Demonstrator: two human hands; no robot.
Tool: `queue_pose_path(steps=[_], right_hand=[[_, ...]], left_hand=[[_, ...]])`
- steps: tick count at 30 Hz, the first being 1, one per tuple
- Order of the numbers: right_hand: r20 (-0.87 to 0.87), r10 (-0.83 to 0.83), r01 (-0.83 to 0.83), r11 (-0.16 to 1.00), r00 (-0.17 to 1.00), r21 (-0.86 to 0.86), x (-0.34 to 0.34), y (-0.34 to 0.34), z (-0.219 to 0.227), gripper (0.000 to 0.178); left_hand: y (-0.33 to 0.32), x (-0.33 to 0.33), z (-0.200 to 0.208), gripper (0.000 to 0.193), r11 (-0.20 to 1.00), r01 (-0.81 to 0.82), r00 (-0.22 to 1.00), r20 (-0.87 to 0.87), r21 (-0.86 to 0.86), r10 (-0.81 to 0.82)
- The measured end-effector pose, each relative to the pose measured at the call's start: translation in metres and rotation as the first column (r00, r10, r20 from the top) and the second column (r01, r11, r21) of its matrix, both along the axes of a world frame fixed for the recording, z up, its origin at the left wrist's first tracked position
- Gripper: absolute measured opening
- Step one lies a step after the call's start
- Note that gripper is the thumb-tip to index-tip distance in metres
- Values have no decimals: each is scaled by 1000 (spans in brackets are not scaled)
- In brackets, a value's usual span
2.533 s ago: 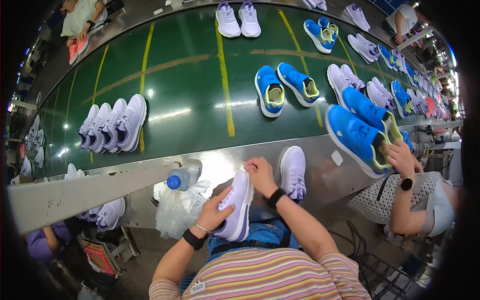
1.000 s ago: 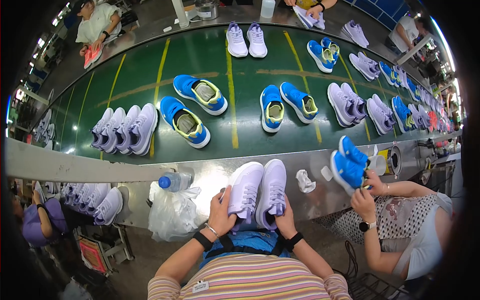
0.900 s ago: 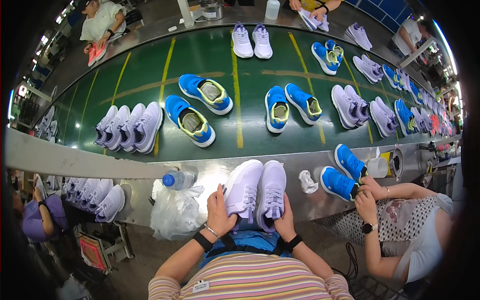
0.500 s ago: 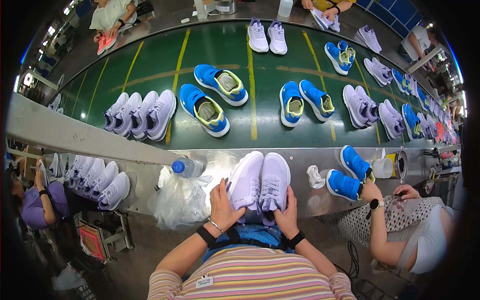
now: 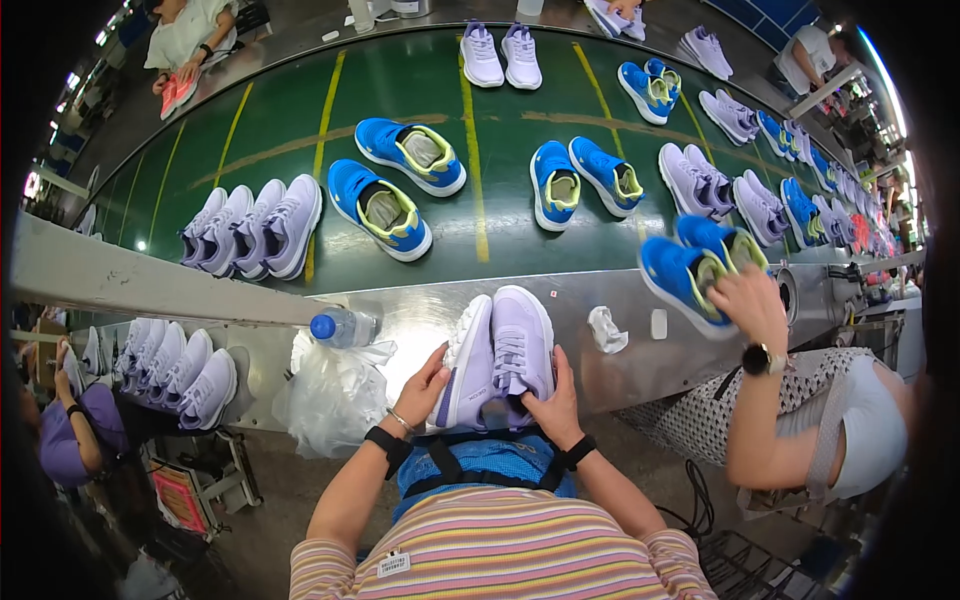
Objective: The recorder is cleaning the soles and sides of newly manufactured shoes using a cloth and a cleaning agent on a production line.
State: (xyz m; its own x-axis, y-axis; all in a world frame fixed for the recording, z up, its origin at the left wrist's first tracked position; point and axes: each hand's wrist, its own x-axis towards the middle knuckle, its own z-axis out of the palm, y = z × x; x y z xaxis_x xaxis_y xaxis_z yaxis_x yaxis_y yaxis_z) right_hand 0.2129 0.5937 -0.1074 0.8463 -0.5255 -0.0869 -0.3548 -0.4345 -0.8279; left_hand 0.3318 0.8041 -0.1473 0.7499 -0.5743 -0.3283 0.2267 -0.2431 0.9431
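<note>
A pair of lilac sneakers stands side by side on the metal ledge right in front of me, toes pointing away. The left sneaker (image 5: 466, 368) leans over so its white sole edge and dark purple heel face left. My left hand (image 5: 418, 390) grips that shoe at its outer rear side. Upright beside it is the right sneaker (image 5: 524, 340), laces up. My right hand (image 5: 556, 402) holds it at the heel, thumb at the collar opening and fingers along the outer side.
A blue-capped bottle (image 5: 345, 326) and a clear plastic bag (image 5: 335, 395) are left of me; crumpled paper (image 5: 607, 330) lies right. A co-worker's hand (image 5: 750, 305) holds blue sneakers (image 5: 690, 275). The green belt (image 5: 400, 285) carries several shoes. A grey rail (image 5: 170, 270) crosses at left.
The left lilac sneaker has tipped onto its inner side, my left hand shifting along its sole. The co-worker has raised the blue pair from the ledge toward the belt.
</note>
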Motion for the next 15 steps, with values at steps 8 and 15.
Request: queue_pose_path(steps=[8, 15], right_hand=[[147, -167, 15, 709, 975, 706, -4, -1, -5, 55], [65, -288, 94, 505, 955, 858, 0, 2, 3, 49]], left_hand=[[6, -7, -7, 50, 960, -264, 934, -274, -96, 229], [5, -1, -9, 47, 845, -478, 688, -701, -240, 190]])
